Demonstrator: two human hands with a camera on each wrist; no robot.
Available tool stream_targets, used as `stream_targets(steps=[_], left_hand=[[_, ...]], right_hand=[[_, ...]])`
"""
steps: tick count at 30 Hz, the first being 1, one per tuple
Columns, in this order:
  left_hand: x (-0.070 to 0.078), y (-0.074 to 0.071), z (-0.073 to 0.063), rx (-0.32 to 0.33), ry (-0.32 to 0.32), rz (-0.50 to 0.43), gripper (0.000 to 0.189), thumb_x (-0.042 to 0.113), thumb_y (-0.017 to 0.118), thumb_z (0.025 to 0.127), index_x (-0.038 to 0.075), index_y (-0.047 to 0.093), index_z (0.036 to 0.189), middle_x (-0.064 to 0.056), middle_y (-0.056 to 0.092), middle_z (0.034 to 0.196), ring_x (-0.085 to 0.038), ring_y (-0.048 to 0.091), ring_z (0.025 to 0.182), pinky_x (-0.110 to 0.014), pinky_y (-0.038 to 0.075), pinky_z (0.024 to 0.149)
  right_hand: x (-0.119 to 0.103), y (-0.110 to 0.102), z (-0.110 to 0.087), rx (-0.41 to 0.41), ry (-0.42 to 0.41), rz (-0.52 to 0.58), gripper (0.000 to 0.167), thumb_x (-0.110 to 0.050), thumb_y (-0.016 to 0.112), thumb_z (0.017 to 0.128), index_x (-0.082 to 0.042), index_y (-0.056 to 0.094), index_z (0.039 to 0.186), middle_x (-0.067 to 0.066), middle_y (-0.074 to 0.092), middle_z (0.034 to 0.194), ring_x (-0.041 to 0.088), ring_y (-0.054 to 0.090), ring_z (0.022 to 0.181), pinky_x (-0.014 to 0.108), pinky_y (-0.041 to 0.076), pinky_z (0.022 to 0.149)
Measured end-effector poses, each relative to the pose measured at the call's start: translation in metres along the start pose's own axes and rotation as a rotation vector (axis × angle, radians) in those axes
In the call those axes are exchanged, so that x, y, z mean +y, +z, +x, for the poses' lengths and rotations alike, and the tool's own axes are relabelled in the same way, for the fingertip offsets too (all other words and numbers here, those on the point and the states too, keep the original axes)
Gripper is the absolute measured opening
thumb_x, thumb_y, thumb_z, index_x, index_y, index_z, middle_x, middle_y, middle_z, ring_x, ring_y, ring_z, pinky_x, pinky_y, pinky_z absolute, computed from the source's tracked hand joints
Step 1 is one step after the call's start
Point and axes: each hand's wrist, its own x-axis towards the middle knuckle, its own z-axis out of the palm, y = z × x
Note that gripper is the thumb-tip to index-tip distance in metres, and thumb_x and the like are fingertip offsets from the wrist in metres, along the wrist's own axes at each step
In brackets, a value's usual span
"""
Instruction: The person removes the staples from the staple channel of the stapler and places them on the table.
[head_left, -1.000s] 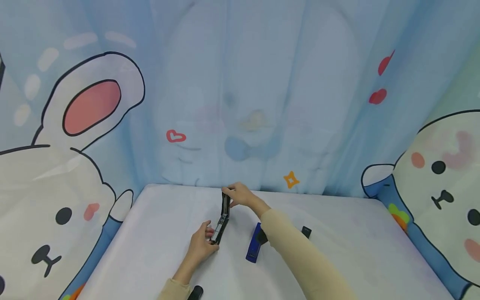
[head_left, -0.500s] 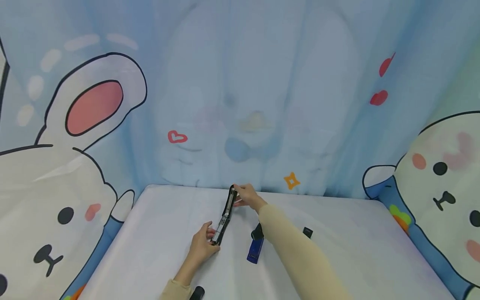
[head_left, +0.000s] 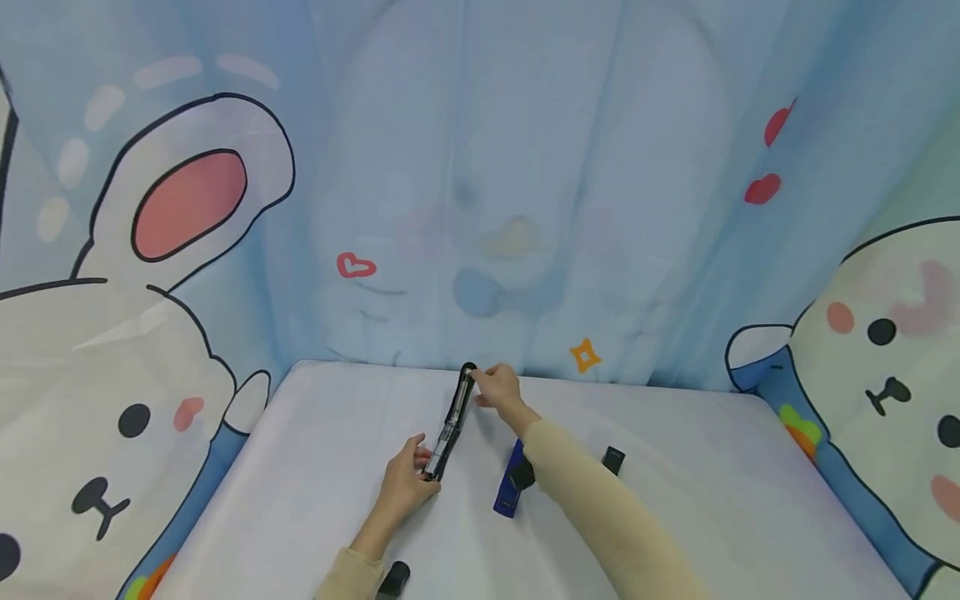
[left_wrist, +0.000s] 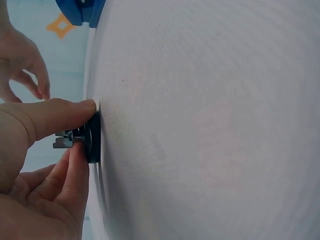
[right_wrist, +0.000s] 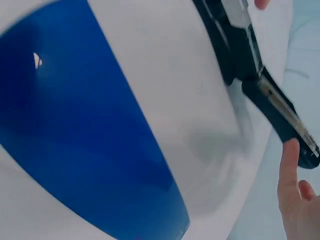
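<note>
A black stapler (head_left: 452, 425) is folded wide open, almost straight, its metal staple channel showing. My left hand (head_left: 405, 485) grips its near end, thumb on one side and fingers on the other; in the left wrist view that end (left_wrist: 93, 137) is down at the white cloth. My right hand (head_left: 499, 390) is at the far end, where one extended finger (right_wrist: 289, 162) touches the tip of the raised stapler arm (right_wrist: 280, 112) from the side. A long blue object (head_left: 507, 496), shaped like another stapler, lies to the right, partly hidden by the right forearm.
A small black object (head_left: 613, 460) lies beyond the right sleeve, partly hidden by it. A black wrist device (head_left: 393, 579) shows near the left sleeve. The white-covered table (head_left: 337, 433) ends at a blue curtain (head_left: 420, 167) with cartoon figures.
The stapler's upper arm has swung further back, from bent to nearly straight. My right hand moved right and away with it, and its grip loosened to a fingertip touch. The left hand kept its hold.
</note>
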Motion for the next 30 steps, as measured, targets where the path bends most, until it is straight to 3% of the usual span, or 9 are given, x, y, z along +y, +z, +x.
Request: stream_targets(steps=[4, 10, 14, 20, 30], left_hand=[[0.001, 0.001, -0.001, -0.006, -0.004, 0.005, 0.080, -0.014, 0.079, 0.062, -0.014, 0.044, 0.134, -0.021, 0.063, 0.107, -0.037, 0.064, 0.099, -0.039, 0.056, 0.078], [0.002, 0.004, 0.001, -0.011, -0.005, 0.019, 0.079, -0.013, 0.080, 0.063, -0.013, 0.044, 0.134, -0.020, 0.064, 0.107, -0.036, 0.064, 0.099, -0.038, 0.056, 0.079], [0.003, 0.002, 0.003, 0.000, -0.003, 0.017, 0.078, -0.013, 0.080, 0.064, -0.013, 0.045, 0.134, -0.020, 0.063, 0.108, -0.035, 0.064, 0.100, -0.039, 0.056, 0.080], [0.003, 0.000, 0.001, 0.003, 0.007, 0.028, 0.076, -0.012, 0.080, 0.064, -0.013, 0.046, 0.131, -0.020, 0.063, 0.107, -0.035, 0.064, 0.099, -0.038, 0.056, 0.079], [0.003, 0.000, -0.001, -0.010, 0.014, 0.016, 0.070, -0.012, 0.080, 0.064, -0.010, 0.051, 0.127, -0.021, 0.064, 0.107, -0.037, 0.065, 0.100, -0.040, 0.056, 0.079]], right_hand=[[-0.005, 0.002, -0.015, -0.034, -0.064, -0.033, 0.033, -0.021, 0.058, 0.097, 0.009, 0.058, 0.111, 0.026, 0.065, 0.104, 0.034, 0.070, 0.077, 0.029, 0.057, 0.060], [-0.011, 0.007, -0.040, -0.334, -0.025, -0.155, 0.032, -0.021, 0.060, 0.094, 0.011, 0.066, 0.095, 0.021, 0.069, 0.088, 0.032, 0.071, 0.075, 0.036, 0.058, 0.063], [-0.012, 0.011, -0.051, -0.446, 0.000, -0.240, 0.031, -0.023, 0.062, 0.091, 0.008, 0.070, 0.095, 0.016, 0.070, 0.082, 0.027, 0.070, 0.070, 0.036, 0.058, 0.064], [-0.004, 0.015, -0.062, -0.477, 0.012, -0.295, 0.027, -0.021, 0.063, 0.089, 0.005, 0.070, 0.091, 0.013, 0.070, 0.077, 0.022, 0.067, 0.066, 0.036, 0.058, 0.062], [0.005, 0.021, -0.062, -0.438, -0.019, -0.291, 0.019, -0.015, 0.064, 0.090, 0.002, 0.070, 0.089, 0.010, 0.068, 0.073, 0.021, 0.067, 0.064, 0.036, 0.058, 0.062]])
